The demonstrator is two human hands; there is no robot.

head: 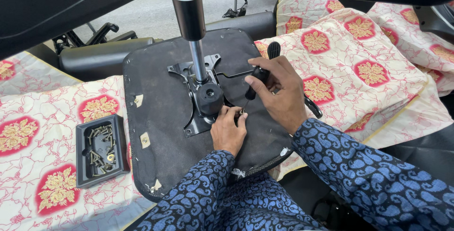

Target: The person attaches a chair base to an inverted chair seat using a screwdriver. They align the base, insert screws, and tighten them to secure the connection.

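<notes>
An office chair seat (161,98) lies upside down, its black fabric underside facing up. A black metal mechanism plate (204,94) with a gas cylinder (191,18) rising from it is fixed at its centre. My right hand (279,94) grips a black-handled screwdriver (260,68), tip angled down to the plate's near right corner. My left hand (229,129) rests on the seat with fingertips pinched at the screwdriver tip, steadying a small screw there. Both sleeves are dark blue paisley.
A black tray (81,151) holding several screws and bolts sits to the left on the patterned cream and red cloth (359,61). Black chair armrests (94,53) and a chair base lie behind the seat. A black lever (313,108) pokes out by my right wrist.
</notes>
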